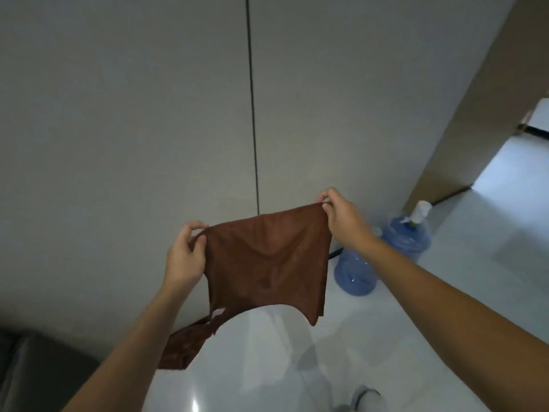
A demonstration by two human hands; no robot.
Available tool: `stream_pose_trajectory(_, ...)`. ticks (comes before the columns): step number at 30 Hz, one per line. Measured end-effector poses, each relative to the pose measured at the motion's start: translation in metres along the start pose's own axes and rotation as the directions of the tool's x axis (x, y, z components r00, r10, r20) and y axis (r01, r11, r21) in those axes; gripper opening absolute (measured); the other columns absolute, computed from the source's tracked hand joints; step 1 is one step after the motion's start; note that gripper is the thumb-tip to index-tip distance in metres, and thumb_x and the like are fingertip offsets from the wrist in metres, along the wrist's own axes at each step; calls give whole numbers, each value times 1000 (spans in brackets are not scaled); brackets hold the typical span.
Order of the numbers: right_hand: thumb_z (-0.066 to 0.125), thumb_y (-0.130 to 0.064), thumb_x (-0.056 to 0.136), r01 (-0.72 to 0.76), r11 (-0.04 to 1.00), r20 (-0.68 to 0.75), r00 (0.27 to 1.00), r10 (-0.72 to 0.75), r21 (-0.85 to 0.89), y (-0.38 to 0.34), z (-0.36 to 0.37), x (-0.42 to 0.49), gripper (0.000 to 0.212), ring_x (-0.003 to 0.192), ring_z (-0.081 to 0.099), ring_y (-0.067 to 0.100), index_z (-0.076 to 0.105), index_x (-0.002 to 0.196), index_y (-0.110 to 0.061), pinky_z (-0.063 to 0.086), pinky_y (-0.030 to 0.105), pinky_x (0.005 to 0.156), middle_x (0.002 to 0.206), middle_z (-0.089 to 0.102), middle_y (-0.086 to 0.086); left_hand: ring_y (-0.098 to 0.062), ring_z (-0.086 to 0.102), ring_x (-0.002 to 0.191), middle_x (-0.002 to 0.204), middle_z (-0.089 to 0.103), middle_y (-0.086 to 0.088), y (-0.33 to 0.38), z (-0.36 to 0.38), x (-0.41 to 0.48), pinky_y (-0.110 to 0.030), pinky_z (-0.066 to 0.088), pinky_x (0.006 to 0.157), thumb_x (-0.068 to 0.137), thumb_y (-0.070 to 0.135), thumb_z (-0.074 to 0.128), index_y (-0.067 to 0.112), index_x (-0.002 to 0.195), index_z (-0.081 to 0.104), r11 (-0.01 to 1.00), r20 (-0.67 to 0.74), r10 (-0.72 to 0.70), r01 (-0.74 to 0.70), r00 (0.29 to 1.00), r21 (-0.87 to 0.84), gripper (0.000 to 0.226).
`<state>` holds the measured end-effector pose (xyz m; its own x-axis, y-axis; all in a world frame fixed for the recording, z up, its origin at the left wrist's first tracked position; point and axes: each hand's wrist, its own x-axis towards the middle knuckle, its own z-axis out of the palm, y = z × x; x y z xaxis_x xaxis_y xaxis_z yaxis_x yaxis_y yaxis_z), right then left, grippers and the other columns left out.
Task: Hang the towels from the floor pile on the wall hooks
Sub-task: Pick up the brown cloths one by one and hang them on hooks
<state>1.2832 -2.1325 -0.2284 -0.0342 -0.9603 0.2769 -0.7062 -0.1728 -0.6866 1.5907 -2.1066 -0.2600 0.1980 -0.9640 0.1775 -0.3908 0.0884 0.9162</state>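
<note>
A brown towel (267,263) hangs spread before a pale wall (118,114), its top corners pinched by the left hand (185,257) and right hand (341,218), above what seems another brown towel (184,346) on the floor (416,292).

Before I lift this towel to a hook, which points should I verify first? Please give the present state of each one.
1. Left hand pinches one top corner of the towel: ok.
2. Right hand pinches the other top corner: ok.
3. Towel hangs spread open between both hands: ok.
4. A hook in view on the wall: not ok, none shows in this view.
5. A loop on the towel for hanging: cannot tell.
6. Pile on the floor by the wall has more to hang: ok, brown cloth lies there.
</note>
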Motion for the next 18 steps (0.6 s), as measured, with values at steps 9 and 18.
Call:
stream_pose_trajectory(9,38,1,94,-335,938,-238,921,308,-82,28,-156,-140,29,91,54,19,66,97,-6,34,20,73,103,61,9,-20,58,96,106,64,-8,118,144,-77,-28,47,83,100,-1,38,13,92,70,992,458,99,-52,883,-115,37)
stream_pose_trajectory(18,48,-19,99,-539,828,-475,775,418,-152,77,-325,-367,21,98,58,26,63,106,-6,41,27,78,106,64,12,-2,58,81,92,66,1,242,287,-296,-3,43,61,96,0,48,9,95,71,960,739,269,-106,618,-261,25)
